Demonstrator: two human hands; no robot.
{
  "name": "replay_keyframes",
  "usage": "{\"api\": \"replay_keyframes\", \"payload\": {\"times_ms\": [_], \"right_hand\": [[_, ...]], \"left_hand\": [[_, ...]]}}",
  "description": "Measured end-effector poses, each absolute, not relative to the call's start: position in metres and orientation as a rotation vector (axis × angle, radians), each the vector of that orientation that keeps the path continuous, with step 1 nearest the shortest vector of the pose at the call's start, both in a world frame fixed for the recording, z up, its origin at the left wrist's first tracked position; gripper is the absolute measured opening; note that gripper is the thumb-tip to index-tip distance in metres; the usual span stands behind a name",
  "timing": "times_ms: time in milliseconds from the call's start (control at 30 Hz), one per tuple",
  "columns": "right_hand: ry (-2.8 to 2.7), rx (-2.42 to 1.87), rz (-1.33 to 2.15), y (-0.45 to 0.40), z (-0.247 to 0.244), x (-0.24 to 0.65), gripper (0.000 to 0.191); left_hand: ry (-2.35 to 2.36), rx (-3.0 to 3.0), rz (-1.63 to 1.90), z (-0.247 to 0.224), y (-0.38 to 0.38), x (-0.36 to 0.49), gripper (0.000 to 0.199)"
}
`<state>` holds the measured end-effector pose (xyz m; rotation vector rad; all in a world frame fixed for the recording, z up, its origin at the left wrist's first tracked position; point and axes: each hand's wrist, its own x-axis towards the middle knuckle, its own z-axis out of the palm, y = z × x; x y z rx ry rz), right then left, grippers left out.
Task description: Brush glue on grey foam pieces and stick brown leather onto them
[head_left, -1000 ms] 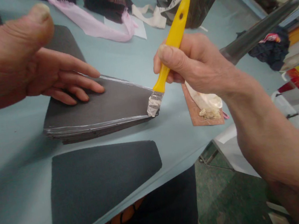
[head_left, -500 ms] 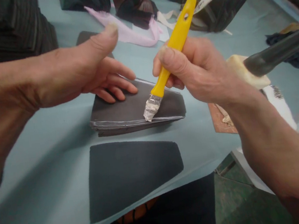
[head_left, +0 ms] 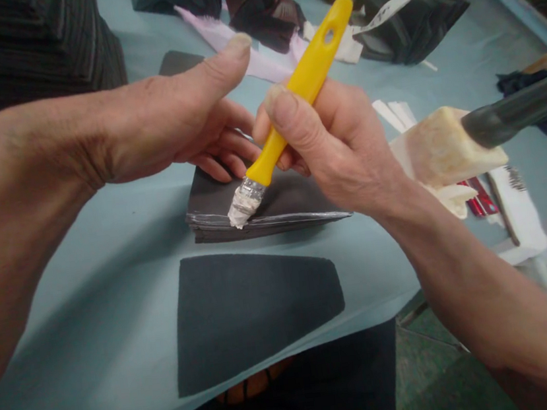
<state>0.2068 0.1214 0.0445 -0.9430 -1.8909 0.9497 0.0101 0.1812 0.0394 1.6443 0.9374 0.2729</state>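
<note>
My right hand (head_left: 330, 138) is closed round a yellow-handled brush (head_left: 309, 71), whose bristles are caked with a whitish paste. The bristle tip touches the near edge of a stack of dark, tapered sheet pieces (head_left: 297, 195), where a pale line of paste runs along the edges. My left hand (head_left: 208, 120) is open, thumb raised and fingers spread, its fingertips resting on the stack's top at the left. Closer to me, a single dark piece of the same shape (head_left: 257, 313) lies flat on the table.
Tall piles of dark sheets (head_left: 29, 48) stand at the back left. Behind lie a pink cloth strip (head_left: 206, 27) and dark bundles (head_left: 410, 22). To the right is a cream block (head_left: 445, 144) with a black handle. The blue-green table's edge (head_left: 382, 321) runs close in front.
The brush has moved left along the stack's near edge in my right hand. My left hand stays at the stack, and the whole view has shifted slightly.
</note>
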Motion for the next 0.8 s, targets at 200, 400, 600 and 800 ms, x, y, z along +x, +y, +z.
{"api": "replay_keyframes", "payload": {"times_ms": [200, 400, 600, 800], "right_hand": [[-1.793, -0.94, 0.883, 0.116, 0.036, 0.195, 0.032], [-1.807, -1.057, 0.838, 0.11, 0.034, 0.188, 0.043], [-1.815, -0.923, 0.894, 0.115, 0.024, 0.188, 0.036], [-1.897, -0.884, 0.906, 0.123, 0.024, 0.201, 0.034]], "left_hand": [[0.896, 1.624, 0.299, 0.041, 0.178, 0.011, 0.099], [0.838, 1.605, 0.424, 0.037, 0.178, 0.007, 0.082], [0.843, 1.635, 0.365, 0.04, 0.177, 0.01, 0.092], [0.893, 1.632, 0.356, 0.04, 0.18, 0.009, 0.088]]}}
